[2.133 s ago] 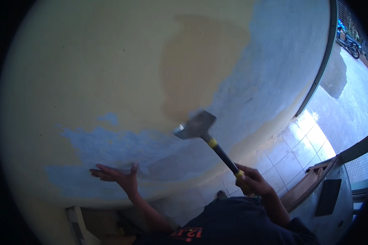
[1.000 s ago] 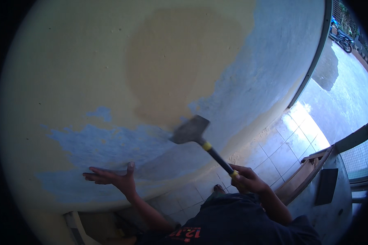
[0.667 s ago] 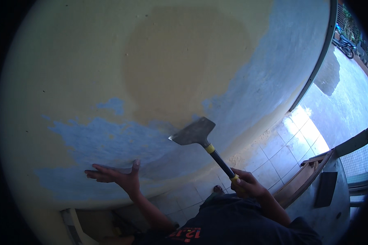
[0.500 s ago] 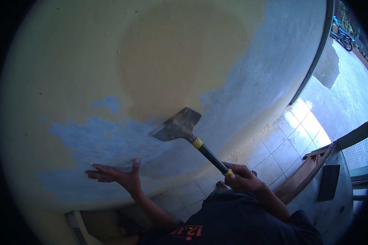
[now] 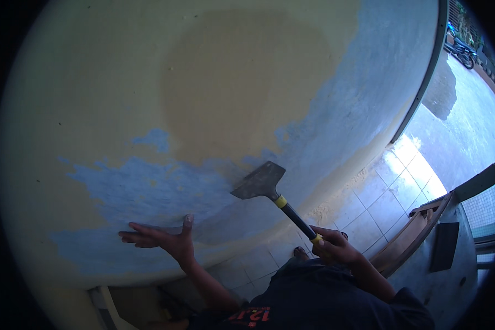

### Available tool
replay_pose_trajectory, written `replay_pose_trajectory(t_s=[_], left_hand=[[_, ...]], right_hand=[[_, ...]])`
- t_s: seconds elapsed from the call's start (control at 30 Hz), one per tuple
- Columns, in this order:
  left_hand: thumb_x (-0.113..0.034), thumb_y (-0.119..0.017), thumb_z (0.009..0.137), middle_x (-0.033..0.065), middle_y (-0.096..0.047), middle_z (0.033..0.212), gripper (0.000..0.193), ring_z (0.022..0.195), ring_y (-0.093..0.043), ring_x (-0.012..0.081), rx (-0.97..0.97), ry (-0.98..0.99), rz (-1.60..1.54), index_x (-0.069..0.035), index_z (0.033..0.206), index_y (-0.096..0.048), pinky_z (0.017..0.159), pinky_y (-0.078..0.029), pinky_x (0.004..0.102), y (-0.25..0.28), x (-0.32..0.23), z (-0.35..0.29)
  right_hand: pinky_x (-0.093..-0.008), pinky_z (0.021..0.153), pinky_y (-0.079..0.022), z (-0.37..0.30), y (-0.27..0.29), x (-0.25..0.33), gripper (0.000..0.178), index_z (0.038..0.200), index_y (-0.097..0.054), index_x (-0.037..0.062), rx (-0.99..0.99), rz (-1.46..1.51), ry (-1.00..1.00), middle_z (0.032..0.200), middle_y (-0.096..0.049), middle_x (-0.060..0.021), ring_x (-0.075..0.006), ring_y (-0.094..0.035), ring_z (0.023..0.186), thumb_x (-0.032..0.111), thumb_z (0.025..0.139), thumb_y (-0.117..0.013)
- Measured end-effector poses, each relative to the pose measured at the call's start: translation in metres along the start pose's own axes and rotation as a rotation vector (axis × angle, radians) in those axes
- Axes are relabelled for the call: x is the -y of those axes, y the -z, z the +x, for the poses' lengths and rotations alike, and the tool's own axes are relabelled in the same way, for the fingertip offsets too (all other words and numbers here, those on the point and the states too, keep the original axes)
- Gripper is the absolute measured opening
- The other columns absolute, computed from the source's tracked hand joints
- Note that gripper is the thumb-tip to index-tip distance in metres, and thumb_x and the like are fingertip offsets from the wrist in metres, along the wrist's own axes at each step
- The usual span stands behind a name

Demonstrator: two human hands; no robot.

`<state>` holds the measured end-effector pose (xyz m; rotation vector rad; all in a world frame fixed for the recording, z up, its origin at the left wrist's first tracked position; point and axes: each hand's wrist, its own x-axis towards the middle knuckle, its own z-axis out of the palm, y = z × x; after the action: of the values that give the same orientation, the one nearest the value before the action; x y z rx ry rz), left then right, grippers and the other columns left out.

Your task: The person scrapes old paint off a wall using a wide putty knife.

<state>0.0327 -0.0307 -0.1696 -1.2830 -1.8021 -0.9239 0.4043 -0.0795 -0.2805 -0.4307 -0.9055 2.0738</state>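
A long-handled scraper [image 5: 259, 181] with a wide, dull metal blade and a black handle with yellow collars is in my right hand [image 5: 334, 247]. My fingers wrap round the lower end of its handle. The blade lies at or very near the wall [image 5: 242, 93], at the border between yellow-tan paint and a bare bluish-grey patch [image 5: 143, 190]. Whether its edge presses on the surface, I cannot tell. Lower on the left, my left hand [image 5: 168, 242] rests by the wall, fingers stretched out and thumb up, holding nothing.
Pale flakes [image 5: 327, 212] lie along the wall's foot on the tiled floor [image 5: 377, 201]. A brown wooden frame [image 5: 410, 236] stands at the right, near a dark rectangular piece [image 5: 444, 246]. Lower left is a box-like wooden piece [image 5: 107, 305]. Beyond the wall's edge, a motorbike [image 5: 462, 52] is parked outside.
The scraper and my right hand have shifted right and slightly down, and more bare grey shows where the blade was. My left hand has hardly moved.
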Motion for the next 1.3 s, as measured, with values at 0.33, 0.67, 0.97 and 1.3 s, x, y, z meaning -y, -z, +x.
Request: replay_pose_trajectory(t_s=[0.33,0.67,0.97,1.3], left_hand=[[-0.077,-0.071,0.054,0.0233,0.015,0.153,0.135,0.139,0.016,0.0461,0.018,0.03,-0.029,-0.016,0.151,0.001,0.1,0.003,0.0714,0.0,-0.002,-0.002],[-0.079,-0.07,0.052,0.0208,0.013,0.154,0.136,0.14,0.013,0.0452,0.011,0.003,0.005,-0.016,0.151,0.001,0.101,0.0,0.0713,-0.001,0.001,-0.002],[-0.072,-0.073,0.054,0.0196,0.009,0.155,0.133,0.141,0.01,0.0452,-0.007,-0.014,-0.001,-0.016,0.151,-0.003,0.102,0.0,0.071,0.002,0.002,0.0],[-0.074,-0.074,0.052,0.0238,0.008,0.154,0.133,0.139,0.011,0.0485,0.097,-0.067,-0.056,-0.016,0.151,-0.008,0.099,0.0,0.0743,0.01,-0.047,0.006]], right_hand=[[-0.0191,0.045,-0.033,0.01,-0.006,-0.001,0.055,0.145,-0.029,0.0029,0.035,-0.048,-0.022,0.067,-0.044,0.0033,-0.0028,-0.04,0.052,0.024,0.098,-0.049],[-0.0178,0.049,-0.035,0.003,-0.01,-0.02,0.056,0.145,-0.027,0.0017,-0.026,-0.015,-0.018,0.071,-0.044,0.002,-0.0031,-0.04,0.055,0.024,0.099,-0.048],[-0.0192,0.044,-0.036,0.014,-0.016,-0.026,0.057,0.146,-0.025,0.001,-0.002,0.058,0.046,0.066,-0.042,0.0024,-0.0036,-0.04,0.051,0.024,0.098,-0.049],[-0.0188,0.047,-0.035,0.009,-0.002,-0.034,0.055,0.145,-0.027,0.0018,0.067,0.06,0.02,0.072,-0.046,0.002,-0.003,-0.04,0.055,0.023,0.099,-0.048]])
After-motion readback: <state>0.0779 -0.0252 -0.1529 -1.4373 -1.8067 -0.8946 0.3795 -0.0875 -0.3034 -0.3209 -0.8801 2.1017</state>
